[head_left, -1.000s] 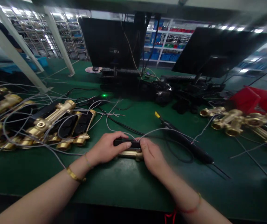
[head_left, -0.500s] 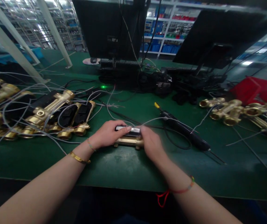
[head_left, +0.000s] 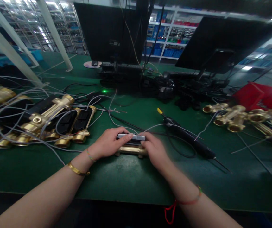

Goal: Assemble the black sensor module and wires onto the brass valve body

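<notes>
A brass pipe fitting with a black housing [head_left: 129, 150] lies on the green bench in front of me, its long side facing me. My left hand [head_left: 113, 141] grips its left end, the thumb lying along the grey strip on top. Around the right end closes my right hand [head_left: 153, 148], thumb and fingers at the housing's upper edge. Both ends of the fitting are hidden by my hands. Thin grey wires run out behind it. To the right rests a black electric screwdriver [head_left: 189, 137] with a long bit.
Several brass fittings with black housings [head_left: 81, 122] and tangled grey wires crowd the left side. More brass fittings [head_left: 237, 117] lie at the right, near a red bin [head_left: 256, 95]. Two monitors [head_left: 112, 34] and dark cables stand at the back.
My right thumb and fingers have shifted onto the housing's top right edge, so more of the grey strip shows. The whole view has moved slightly; both hands stay on the fitting.
</notes>
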`<state>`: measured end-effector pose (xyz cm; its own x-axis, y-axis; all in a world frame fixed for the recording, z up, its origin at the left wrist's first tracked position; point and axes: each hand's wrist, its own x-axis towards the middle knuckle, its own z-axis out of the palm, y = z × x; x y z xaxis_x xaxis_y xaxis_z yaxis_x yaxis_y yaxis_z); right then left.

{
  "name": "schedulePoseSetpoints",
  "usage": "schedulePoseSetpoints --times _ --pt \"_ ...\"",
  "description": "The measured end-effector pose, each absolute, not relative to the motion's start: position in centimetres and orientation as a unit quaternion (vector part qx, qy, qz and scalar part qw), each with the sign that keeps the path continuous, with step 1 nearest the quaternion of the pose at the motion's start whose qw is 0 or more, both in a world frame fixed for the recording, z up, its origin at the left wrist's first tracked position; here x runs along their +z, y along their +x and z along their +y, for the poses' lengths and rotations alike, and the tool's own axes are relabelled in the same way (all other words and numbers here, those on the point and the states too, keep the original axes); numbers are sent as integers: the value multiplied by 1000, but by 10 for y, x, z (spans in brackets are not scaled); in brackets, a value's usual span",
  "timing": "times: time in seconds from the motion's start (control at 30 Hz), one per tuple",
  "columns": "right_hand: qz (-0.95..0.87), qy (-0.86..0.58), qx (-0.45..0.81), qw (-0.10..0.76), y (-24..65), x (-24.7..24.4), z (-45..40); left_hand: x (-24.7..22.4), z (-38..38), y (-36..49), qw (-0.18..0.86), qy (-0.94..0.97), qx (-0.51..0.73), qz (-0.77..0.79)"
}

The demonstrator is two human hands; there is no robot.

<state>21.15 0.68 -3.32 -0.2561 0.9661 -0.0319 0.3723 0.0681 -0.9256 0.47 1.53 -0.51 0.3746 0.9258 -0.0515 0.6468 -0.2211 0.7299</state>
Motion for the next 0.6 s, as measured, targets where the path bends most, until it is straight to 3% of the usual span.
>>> schedulePoseSetpoints --times 0.27,0.6 --pt "-671 -528 460 244 214 -16 21 -5 13 5 341 750 211 526" --pt "-760 -530 350 136 218 7 31 -8 13 7 324 751 207 537"
